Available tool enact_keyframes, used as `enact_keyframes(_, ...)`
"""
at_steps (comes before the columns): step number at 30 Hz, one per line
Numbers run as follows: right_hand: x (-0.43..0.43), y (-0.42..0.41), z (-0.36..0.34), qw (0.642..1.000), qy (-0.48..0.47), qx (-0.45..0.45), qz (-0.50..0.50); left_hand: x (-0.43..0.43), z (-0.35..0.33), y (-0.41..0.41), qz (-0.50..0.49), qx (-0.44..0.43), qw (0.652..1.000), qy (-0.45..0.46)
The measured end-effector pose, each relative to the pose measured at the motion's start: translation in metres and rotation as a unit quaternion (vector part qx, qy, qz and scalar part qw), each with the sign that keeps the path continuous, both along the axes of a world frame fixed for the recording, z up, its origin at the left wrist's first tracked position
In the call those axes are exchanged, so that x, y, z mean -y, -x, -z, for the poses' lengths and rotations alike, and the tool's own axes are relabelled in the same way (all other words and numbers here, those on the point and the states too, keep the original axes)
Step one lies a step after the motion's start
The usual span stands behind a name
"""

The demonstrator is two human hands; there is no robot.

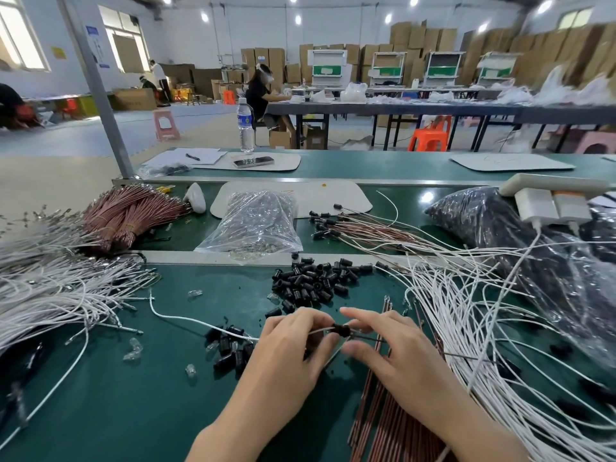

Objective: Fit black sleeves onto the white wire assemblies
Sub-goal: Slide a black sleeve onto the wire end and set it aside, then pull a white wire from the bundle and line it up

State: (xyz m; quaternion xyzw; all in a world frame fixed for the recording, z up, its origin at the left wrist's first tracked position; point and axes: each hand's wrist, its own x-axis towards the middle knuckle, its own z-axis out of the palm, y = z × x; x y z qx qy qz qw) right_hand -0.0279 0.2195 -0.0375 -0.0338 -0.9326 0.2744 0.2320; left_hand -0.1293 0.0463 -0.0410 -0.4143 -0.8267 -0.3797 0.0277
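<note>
My left hand (293,341) pinches a white wire (186,320) that trails left across the green bench. A black sleeve (341,330) sits on the wire between both hands. My right hand (383,341) pinches the sleeve and the thin wire end sticking out to the right. A pile of loose black sleeves (313,281) lies just beyond my hands, and a smaller cluster (230,348) lies left of my left hand. Bundles of white wires lie at the left (50,285) and right (466,315).
Copper-brown wires lie in a bundle at back left (130,211), under my right forearm (383,415), and sleeved ones at mid right (360,228). A clear bag of parts (256,221), a black bag (483,221), a power strip (553,195) and a water bottle (245,125) stand behind.
</note>
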Motion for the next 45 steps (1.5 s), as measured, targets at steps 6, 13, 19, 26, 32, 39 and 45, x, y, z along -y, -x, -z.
enact_keyframes(6,-0.005,0.003,0.003,1.0,0.016,-0.017,0.001,0.001,0.0,-0.002,0.02,-0.007,1.0,0.015)
enact_keyframes(13,-0.005,0.001,-0.001,0.999,-0.004,-0.04,0.013,-0.001,-0.003,0.0,0.005,-0.062,0.998,-0.022)
enact_keyframes(19,-0.015,-0.001,-0.007,0.989,0.079,-0.088,0.093,0.006,-0.012,0.006,-0.053,-0.106,0.99,-0.079)
enact_keyframes(26,-0.034,-0.008,-0.019,0.903,0.312,-0.201,0.215,0.021,-0.022,0.014,-0.138,-0.133,0.972,-0.134)
enact_keyframes(32,-0.046,-0.012,-0.022,0.841,0.415,-0.24,0.251,0.024,-0.023,0.02,-0.161,-0.2,0.959,-0.116)
enact_keyframes(39,-0.058,-0.02,-0.028,0.711,0.587,-0.305,0.239,0.035,-0.021,0.031,-0.206,-0.138,0.958,-0.147)
enact_keyframes(45,-0.061,-0.023,-0.031,0.643,0.654,-0.336,0.215,0.035,-0.011,0.04,-0.213,-0.036,0.967,-0.131)
